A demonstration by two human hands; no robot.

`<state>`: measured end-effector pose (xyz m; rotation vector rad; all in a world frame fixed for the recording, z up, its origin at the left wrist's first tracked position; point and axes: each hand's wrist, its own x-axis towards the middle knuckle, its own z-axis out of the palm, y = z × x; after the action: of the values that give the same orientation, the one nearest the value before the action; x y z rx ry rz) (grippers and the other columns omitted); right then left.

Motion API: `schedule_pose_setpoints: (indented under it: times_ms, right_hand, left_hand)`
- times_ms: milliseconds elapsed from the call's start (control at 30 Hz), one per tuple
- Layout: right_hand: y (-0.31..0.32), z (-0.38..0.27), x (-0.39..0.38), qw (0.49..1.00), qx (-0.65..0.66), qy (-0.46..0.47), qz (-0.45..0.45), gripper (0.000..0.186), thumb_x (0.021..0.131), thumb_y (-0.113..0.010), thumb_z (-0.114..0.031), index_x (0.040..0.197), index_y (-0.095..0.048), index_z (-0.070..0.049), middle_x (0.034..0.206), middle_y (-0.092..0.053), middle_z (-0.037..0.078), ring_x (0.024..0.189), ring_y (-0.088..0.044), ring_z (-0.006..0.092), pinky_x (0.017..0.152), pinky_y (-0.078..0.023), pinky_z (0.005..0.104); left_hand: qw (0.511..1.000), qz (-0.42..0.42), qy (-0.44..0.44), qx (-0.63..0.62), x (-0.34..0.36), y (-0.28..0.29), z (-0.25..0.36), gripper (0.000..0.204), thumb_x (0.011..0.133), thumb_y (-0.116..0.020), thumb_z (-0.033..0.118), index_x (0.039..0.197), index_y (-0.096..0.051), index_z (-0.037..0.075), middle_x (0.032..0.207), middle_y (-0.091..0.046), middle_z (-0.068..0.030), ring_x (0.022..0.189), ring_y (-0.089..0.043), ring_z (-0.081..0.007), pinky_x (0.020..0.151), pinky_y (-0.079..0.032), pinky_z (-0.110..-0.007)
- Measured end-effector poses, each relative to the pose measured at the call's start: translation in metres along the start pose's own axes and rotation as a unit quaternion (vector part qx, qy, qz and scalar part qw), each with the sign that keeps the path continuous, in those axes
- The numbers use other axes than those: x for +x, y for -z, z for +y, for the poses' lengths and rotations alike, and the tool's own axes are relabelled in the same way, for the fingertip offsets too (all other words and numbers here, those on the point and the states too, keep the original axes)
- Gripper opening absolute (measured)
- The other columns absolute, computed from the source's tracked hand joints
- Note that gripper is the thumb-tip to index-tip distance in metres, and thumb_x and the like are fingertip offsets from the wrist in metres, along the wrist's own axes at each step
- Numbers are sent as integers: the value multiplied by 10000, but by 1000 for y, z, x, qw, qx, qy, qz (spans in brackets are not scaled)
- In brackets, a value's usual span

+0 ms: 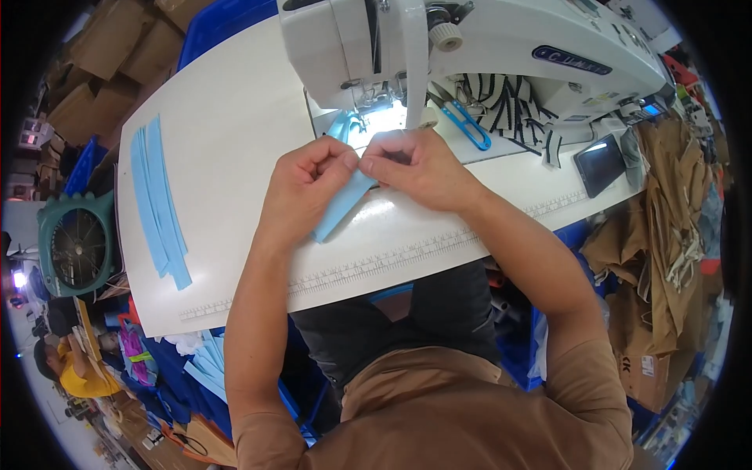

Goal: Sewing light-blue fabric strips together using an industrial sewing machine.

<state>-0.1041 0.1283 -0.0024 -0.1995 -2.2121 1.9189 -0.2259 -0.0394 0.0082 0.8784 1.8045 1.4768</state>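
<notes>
Blue strip (343, 208), held in a closed pinch by left hand (301, 186) and right hand (423, 171) at machine (501, 41); apparently being aligned, next move likely calling for straight feeding

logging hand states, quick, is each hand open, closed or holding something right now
Left hand: closed, pinching the blue strip
Right hand: closed, pinching the blue strip's upper end

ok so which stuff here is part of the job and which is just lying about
Part of the job, it seems:
light blue strip, in left hand and right hand
sewing machine
similar strips at left

Probably just lying about:
phone
black-and-white pieces
blue-handled scissors, untouched
</notes>
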Motion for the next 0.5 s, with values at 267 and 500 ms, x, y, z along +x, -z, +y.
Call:
schedule_pose_setpoints:
  times_ms: [267,500]
  right_hand:
    - [4,-1,3,996,20,-37,-73,199,963,-666,-172,844,-682,-13,690,-624,-2,658,-527,74,630,-424,261]
    - [4,1,3,997,24,-27,-74,208,971,-662,-186,856,-670,-13,695,-618,-3,661,-527,75,630,-426,262]
  left_hand:
    - [1000,3,16,-3,0,8,0,165,963,-684,186,950,-707,23,744,-634,27,698,-539,-40,678,-442,-207]
    - [1000,-14,15,-14,-1,8,2,162,950,-701,195,952,-721,34,768,-653,19,723,-559,-43,698,-447,-203]
